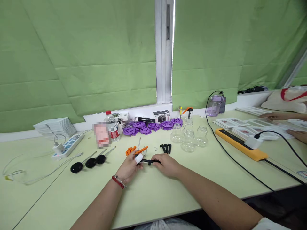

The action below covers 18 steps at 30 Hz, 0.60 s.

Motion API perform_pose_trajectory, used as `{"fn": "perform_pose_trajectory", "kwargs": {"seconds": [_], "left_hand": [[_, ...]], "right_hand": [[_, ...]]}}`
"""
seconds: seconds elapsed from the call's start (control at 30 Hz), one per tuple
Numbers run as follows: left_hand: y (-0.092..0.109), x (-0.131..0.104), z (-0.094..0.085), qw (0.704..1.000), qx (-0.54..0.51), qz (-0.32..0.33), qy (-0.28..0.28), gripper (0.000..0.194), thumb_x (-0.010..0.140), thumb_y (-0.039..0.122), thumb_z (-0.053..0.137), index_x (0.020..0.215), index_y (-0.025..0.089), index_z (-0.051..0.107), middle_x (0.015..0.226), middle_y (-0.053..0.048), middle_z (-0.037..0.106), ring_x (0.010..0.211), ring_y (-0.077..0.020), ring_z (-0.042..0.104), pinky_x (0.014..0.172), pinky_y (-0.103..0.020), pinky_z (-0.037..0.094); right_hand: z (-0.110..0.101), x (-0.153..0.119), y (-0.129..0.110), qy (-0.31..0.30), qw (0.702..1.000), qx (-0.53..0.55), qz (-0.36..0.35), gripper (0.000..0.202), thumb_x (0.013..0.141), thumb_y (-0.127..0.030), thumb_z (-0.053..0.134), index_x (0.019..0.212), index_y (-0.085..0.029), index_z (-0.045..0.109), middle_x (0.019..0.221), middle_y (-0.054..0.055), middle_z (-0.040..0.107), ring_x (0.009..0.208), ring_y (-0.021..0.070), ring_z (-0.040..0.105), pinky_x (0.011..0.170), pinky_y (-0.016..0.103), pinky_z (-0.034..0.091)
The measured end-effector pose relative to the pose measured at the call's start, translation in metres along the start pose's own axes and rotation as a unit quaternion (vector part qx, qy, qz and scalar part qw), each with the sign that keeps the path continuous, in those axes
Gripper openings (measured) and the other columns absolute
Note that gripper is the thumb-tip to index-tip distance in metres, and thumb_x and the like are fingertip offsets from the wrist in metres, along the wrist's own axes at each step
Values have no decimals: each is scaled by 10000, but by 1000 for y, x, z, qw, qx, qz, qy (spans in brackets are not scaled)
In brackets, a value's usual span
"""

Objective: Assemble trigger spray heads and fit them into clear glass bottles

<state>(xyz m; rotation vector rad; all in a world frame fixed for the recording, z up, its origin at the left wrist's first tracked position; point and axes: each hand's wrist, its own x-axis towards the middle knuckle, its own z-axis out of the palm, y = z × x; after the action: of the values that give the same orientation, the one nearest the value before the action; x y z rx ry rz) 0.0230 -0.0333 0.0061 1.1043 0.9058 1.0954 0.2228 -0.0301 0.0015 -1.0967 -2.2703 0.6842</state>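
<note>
Over the near half of the table (148,199), I observe one black part (149,162), held level: left hand (129,167) gripping its left end, right hand (168,164) pinching its right. Just beyond: orange pieces (129,151) and three black tubes (169,149). Farther back: clear jars (189,137), purple parts (145,130). Well left: three black discs (76,167) on stems.

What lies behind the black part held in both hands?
Beyond the black part, curved orange pieces lie left and short black pieces right. Whatever the left hand and right hand cover can't be seen.
</note>
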Motion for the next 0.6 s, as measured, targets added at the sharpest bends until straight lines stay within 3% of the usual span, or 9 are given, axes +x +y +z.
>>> {"fn": "perform_pose_trajectory", "kwargs": {"seconds": [0.3,0.6], "left_hand": [[0,-3,5,999,25,-7,34,479,566,148,745,967,192,489,869,0,533,746,-125,506,608,-242,430],[0,-4,9,997,23,-20,72,550,523,97,701,1014,177,465,858,-31,554,717,-139,518,542,-239,422]], "right_hand": [[-3,-1,-4,-6,1000,-3,-16,174,822,-160,463,863,-178,631,766,13,625,669,124,515,612,213,339],[2,-1,-3,11,1000,-6,-10,167,833,-165,450,848,-178,616,764,19,608,696,134,513,625,221,335]]}}
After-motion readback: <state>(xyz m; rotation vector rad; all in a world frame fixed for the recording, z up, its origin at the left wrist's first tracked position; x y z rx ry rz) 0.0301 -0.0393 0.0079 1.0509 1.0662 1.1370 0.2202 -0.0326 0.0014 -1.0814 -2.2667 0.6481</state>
